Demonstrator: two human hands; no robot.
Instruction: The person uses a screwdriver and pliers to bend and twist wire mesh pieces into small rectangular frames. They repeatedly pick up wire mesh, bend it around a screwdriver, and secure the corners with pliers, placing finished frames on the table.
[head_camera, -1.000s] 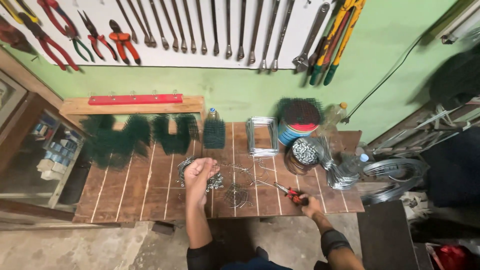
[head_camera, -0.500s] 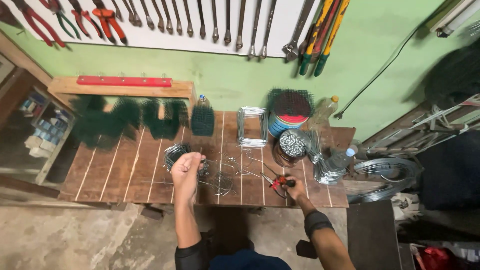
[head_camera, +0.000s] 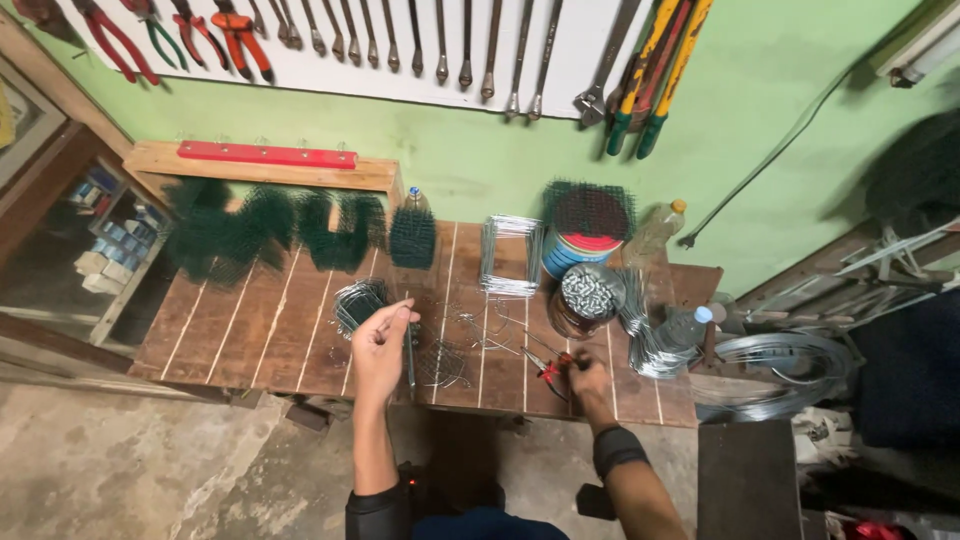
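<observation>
From my seat at the remote feed I look straight down on a wooden bench (head_camera: 250, 330) of dark planks set against a green wall. My left hand (head_camera: 378, 345) is raised over the front middle of the bench with its fingers curled in, pinching a thin straight wire (head_camera: 409, 345) that runs down towards the bench edge; just behind that hand lies a bundle of bent grey wires (head_camera: 358, 300). My right hand (head_camera: 588, 385), with a dark wrist band below it, rests near the front edge further to the right and is closed around the handles of red-handled pliers (head_camera: 550, 368), whose nose points left towards a loose scatter of bent wire pieces (head_camera: 470, 345) lying between the two hands. I cannot tell whether the pliers' nose grips anything. Behind the right hand stands a round container filled with small metal pieces (head_camera: 590, 292), and behind that a stack of round lids under a piece of dark green mesh (head_camera: 588, 225). A stack of rectangular wire frames (head_camera: 510, 255) stands near the middle back of the bench, and small dark green mesh forms (head_camera: 300, 230) line the back left. A plastic bottle with a blue cap (head_camera: 685, 325) lies at the right end beside coils of grey wire (head_camera: 780, 365). Spanners and pliers hang on a white board (head_camera: 420, 40) above.
</observation>
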